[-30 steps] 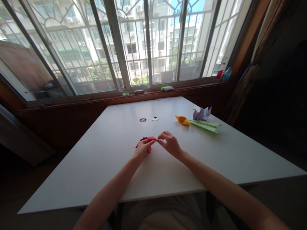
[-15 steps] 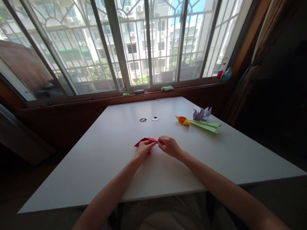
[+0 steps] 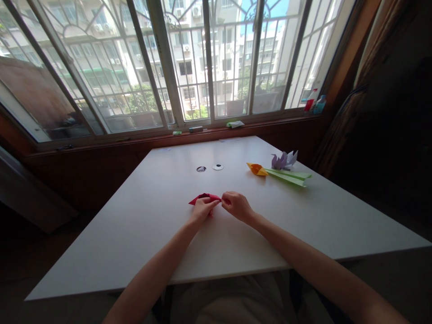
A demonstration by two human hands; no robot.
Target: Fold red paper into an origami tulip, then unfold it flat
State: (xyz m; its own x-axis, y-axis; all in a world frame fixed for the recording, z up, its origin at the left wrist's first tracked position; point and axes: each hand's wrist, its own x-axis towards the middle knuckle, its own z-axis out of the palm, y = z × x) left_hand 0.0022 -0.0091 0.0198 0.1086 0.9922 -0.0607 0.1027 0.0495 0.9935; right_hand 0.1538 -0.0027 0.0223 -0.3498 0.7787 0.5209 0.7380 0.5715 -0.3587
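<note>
A red folded paper boat point(image 3: 196, 199) is held just above the near middle of the white table point(image 3: 135, 229). My left hand point(image 3: 203, 209) is closed on its near side, thumb along the paper toward the right tip. At that pointed right end, the curled fingers of my right hand point(image 3: 236, 204) pinch the tip. My left palm hides part of the paper's underside.
To the right lie a yellow-orange paper boat point(image 3: 258, 169), a pale green paper plane point(image 3: 290, 177) and purple folded paper point(image 3: 283, 160). Two round cable holes, one with a white ring point(image 3: 218, 167), are in the tabletop. Bottles point(image 3: 319, 104) stand on the windowsill.
Almost nothing differs. My right fingers look slightly more curled at the tip of the red paper, and both hands stay in place.
</note>
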